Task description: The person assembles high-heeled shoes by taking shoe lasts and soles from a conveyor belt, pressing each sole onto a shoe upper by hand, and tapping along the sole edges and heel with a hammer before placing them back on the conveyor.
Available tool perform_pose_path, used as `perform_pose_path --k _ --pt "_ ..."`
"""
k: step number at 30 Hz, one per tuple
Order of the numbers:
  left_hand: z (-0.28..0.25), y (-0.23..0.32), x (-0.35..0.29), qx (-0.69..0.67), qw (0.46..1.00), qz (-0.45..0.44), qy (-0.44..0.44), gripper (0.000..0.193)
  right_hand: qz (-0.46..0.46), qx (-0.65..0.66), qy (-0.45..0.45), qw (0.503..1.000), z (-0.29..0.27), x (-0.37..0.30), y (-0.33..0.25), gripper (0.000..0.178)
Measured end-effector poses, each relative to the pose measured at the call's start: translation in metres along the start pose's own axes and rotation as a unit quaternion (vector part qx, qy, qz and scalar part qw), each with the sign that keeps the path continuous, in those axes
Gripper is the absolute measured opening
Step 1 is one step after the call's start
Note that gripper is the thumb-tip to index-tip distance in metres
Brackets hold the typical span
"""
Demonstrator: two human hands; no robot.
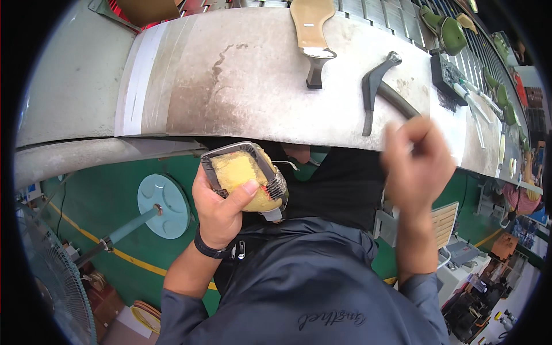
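My left hand (221,210) grips a small metal-framed container (244,172) filled with yellow paste, held below the workbench edge in front of my body. My right hand (417,167) is blurred, raised at the bench edge with fingers curled around the handle of a dark hammer-like tool (379,86) whose head rests on the bench. A tan shoe sole with a dark heel (313,34) lies on the grey workbench (241,75) farther back.
Green shoe lasts (445,29) and several small tools line a conveyor at the right. A pale blue fan base (164,206) stands on the green floor (103,195) to the left, beside a fan grille (52,282).
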State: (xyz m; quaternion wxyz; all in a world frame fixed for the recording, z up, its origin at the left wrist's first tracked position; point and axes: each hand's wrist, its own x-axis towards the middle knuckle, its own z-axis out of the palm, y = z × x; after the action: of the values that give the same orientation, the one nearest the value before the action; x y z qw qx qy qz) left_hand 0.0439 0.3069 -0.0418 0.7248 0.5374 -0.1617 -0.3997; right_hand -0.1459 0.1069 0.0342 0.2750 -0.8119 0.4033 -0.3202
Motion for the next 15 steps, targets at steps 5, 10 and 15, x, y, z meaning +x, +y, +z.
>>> perform_pose_path --k 5,10,15 --pt "-0.006 0.005 -0.001 -0.013 1.000 -0.011 0.004 0.048 -0.106 -0.010 0.048 0.993 0.000 0.017 0.024 0.025" --pt "-0.001 0.002 -0.005 0.006 1.000 -0.004 -0.003 0.047 -0.173 0.078 -0.106 0.976 0.032 -0.035 -0.004 0.040" --pt "0.000 0.003 -0.008 0.012 1.000 -0.001 -0.002 0.045 -0.183 0.115 -0.084 0.973 0.056 -0.042 -0.002 0.035"
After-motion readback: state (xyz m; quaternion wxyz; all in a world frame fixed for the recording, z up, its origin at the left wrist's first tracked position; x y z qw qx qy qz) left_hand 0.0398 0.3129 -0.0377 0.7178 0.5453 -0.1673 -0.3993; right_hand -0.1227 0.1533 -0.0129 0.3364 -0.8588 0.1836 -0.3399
